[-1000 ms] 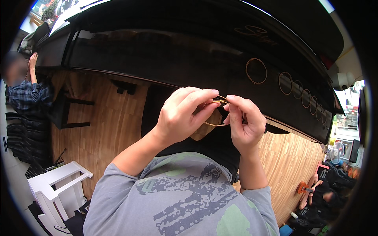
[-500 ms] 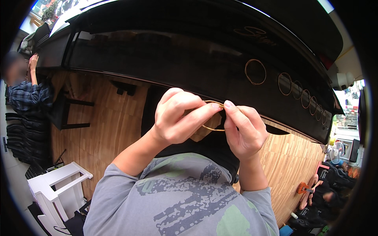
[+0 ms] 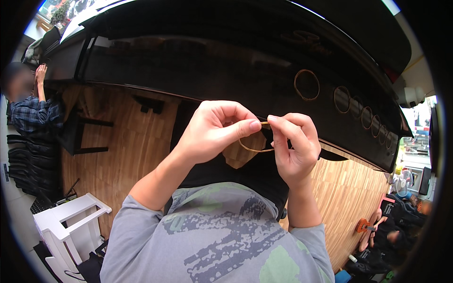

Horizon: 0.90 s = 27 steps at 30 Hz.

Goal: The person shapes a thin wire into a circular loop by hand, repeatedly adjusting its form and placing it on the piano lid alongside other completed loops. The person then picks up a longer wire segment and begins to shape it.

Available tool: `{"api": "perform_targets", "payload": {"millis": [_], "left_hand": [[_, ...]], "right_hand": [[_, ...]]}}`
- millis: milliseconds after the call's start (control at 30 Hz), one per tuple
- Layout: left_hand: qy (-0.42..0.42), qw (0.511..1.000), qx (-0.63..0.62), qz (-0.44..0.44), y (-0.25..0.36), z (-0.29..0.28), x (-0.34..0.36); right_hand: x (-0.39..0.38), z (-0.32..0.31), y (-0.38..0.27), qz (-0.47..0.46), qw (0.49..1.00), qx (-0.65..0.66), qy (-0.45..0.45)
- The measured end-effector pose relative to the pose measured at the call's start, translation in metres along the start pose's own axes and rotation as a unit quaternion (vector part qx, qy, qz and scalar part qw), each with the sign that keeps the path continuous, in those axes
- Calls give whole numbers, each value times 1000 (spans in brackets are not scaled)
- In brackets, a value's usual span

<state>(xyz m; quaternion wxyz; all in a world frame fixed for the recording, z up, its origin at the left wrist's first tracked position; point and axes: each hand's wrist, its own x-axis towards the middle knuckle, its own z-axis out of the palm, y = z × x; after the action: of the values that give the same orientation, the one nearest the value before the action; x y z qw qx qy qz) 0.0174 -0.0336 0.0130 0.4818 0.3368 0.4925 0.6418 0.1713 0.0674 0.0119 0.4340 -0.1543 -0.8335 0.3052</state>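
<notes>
Between my hands is a coil of thin gold-coloured wire, like an instrument string, held up in front of my chest by the near edge of a glossy black piano-like surface. My left hand pinches the top of the loop between thumb and fingers. My right hand grips the same stretch just beside it, thumb and forefinger closed. A short bit of wire shows between the two fingertips, and the loop hangs below. The fingers hide part of the coil.
On the black surface, to the right, lie a larger wire coil and several more in a row. A person in a plaid shirt is at the far left. White furniture stands lower left on the wooden floor. A fan is at right.
My left hand has turned and risen slightly, its thumb shifting its pinch on the wire. My right hand has moved up slightly. The fingertips have drawn a little apart, and the loop hangs wider.
</notes>
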Motion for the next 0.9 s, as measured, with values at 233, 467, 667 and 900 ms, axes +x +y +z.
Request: {"api": "perform_targets", "payload": {"millis": [233,467,667,900], "left_hand": [[-99,969,-206,-93,-15,-11,1],[-59,987,-134,-72,-11,-9,-1],[44,996,18,76,-10,2,-6],[136,795,447,386,0,8,-14]], "right_hand": [[3,-3,0,83,992,86,-29],[4,-4,5,65,997,33,-6],[3,-4,4,54,998,1,6],[0,-4,-5,-45,996,-69,43]]}}
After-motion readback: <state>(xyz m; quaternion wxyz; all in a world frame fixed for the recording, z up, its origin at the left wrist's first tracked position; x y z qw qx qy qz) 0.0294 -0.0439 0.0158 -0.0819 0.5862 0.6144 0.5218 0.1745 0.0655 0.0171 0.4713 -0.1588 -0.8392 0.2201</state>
